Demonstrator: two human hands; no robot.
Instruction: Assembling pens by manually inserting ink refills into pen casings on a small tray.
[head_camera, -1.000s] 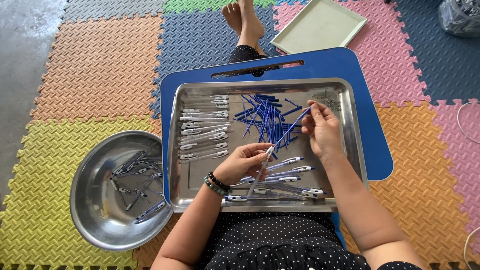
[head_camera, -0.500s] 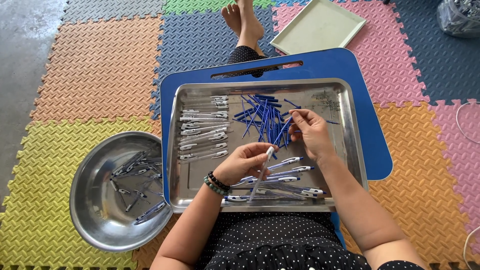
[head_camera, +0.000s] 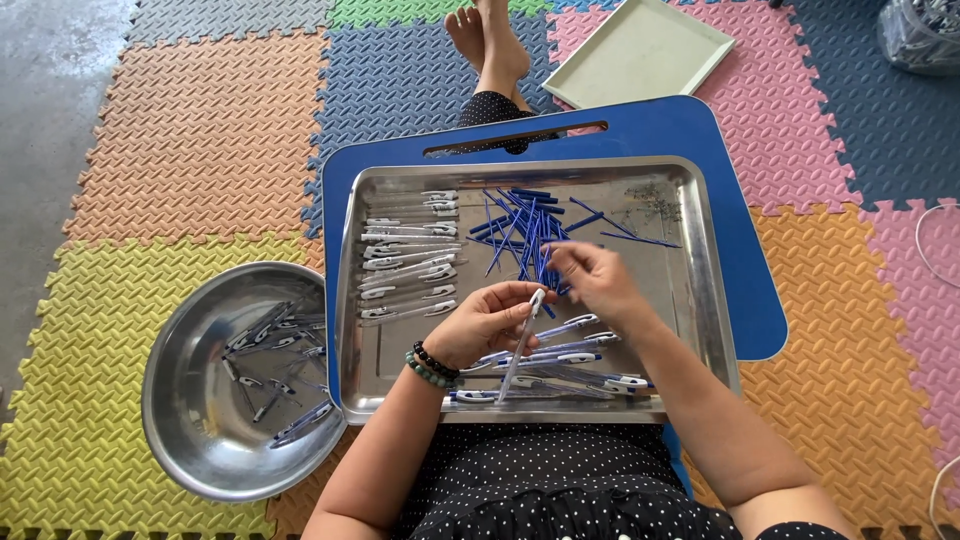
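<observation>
Sitting over one rectangular steel tray (head_camera: 700, 300), the person's left hand (head_camera: 480, 325) had its fingers closed round one slim white pen barrel (head_camera: 522, 345) above the tray's near half. The right hand (head_camera: 590, 275) pinched at one thin blue refill (head_camera: 548, 262) from the loose pile at the tray's middle. One round steel bowl (head_camera: 180, 420) lay left of the tray; roughly ten white barrels were rowed in its left half.

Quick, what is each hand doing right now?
Left hand: closed on a clear pen barrel.
Right hand: fingers pinched on a blue refill at the pile.
</observation>
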